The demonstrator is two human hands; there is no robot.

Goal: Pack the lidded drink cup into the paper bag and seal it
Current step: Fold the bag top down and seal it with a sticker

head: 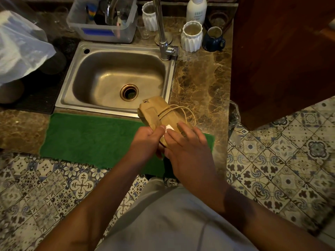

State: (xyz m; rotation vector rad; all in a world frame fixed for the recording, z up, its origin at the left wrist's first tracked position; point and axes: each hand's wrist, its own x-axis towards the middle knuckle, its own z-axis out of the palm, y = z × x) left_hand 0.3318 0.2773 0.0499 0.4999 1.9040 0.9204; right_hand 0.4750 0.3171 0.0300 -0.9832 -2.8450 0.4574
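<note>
Hands, left (146, 140) and right (186, 142), grip paper bag (159, 113), its length pointing away toward sink (72, 77).

Matt brown paper bag (159, 113); brushed steel sink (116, 77); fuzzy green cloth towel (94, 136); glossy veined marble counter (201, 84).

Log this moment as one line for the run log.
stage: sealing | paper bag: folded, held over green towel | left hand: gripping bag | right hand: pressing white sticker | cup: hidden

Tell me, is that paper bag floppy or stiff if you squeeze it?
Probably floppy: the paper bag looks creased and folded flat. It likely feels light, since fingertips of both hands hold it up. Its string handles loop loosely, so they'd dangle.
</note>
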